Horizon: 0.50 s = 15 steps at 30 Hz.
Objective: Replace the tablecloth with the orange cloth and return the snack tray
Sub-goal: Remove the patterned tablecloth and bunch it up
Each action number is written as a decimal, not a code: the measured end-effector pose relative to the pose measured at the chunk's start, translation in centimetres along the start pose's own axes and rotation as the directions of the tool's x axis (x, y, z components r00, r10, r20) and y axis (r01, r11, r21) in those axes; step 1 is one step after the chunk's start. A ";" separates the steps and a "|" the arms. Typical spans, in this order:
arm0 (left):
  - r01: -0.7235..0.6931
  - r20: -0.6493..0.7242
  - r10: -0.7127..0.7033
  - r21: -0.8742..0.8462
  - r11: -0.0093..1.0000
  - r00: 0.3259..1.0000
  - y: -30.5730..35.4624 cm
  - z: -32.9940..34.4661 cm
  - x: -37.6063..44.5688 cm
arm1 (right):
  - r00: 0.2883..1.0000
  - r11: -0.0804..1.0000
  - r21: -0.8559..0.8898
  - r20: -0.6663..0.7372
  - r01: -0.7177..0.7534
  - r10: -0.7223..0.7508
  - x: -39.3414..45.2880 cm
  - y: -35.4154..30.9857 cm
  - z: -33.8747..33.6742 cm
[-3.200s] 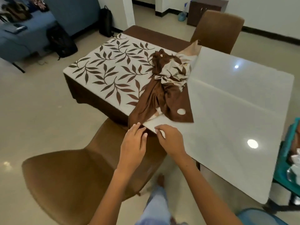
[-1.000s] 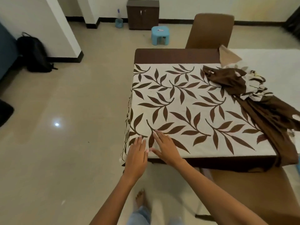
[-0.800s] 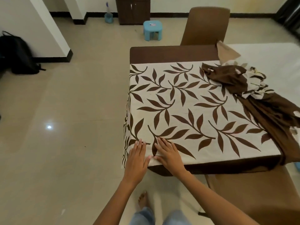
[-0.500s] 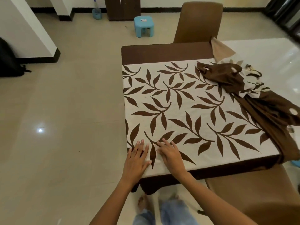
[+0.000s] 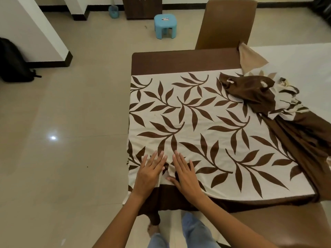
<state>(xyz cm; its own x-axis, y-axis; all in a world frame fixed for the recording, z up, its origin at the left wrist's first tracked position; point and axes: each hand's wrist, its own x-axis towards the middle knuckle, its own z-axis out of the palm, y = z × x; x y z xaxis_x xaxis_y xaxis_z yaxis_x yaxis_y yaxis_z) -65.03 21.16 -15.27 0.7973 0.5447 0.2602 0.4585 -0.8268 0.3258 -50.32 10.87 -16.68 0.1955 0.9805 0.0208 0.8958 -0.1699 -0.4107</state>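
A cream tablecloth (image 5: 206,122) with brown leaves and a dark brown border covers the left half of the white table (image 5: 295,56). Its other half lies bunched in a brown and cream heap (image 5: 268,97) at the right. My left hand (image 5: 151,171) and my right hand (image 5: 185,173) rest flat, side by side, fingers spread, on the cloth near its front left corner. A small pucker of cloth rises between them. No orange cloth or snack tray is in view.
A brown chair (image 5: 226,24) stands at the table's far side, another brown chair (image 5: 279,224) at the near right. A blue stool (image 5: 165,25), a dark cabinet (image 5: 142,7) and a black bag (image 5: 14,63) stand on the tiled floor.
I have moved round from the bare side of the table to its covered corner. Both hands have slid from the cloth's edge a little farther onto its top.
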 end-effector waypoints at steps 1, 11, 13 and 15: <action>-0.005 -0.011 0.005 -0.017 1.000 1.000 0.4 0.0 1.4 | 1.000 0.996 0.092 -0.006 0.013 -0.012 0.8 0.4 -0.7; -0.011 0.025 0.013 -0.085 0.996 1.000 6.1 2.7 19.1 | 0.920 0.920 0.385 -0.330 -0.072 0.210 8.9 12.2 -11.5; 0.009 0.089 -0.002 -0.078 0.997 0.996 8.5 3.9 22.9 | 0.866 0.908 0.392 -0.391 -0.148 0.310 10.3 17.0 -14.5; 0.037 0.135 -0.027 -0.077 0.996 0.990 10.8 5.2 26.0 | 0.787 0.868 0.427 -0.431 -0.253 0.442 11.7 22.4 -18.2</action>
<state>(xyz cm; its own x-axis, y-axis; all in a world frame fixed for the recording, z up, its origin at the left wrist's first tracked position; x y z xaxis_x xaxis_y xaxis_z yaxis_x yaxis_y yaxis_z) -37.34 25.64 -9.78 0.8307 0.5424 0.1258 0.4563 -0.7927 0.4042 -20.72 16.73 -9.06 0.7217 0.6535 0.2281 0.5575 -0.3535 -0.7512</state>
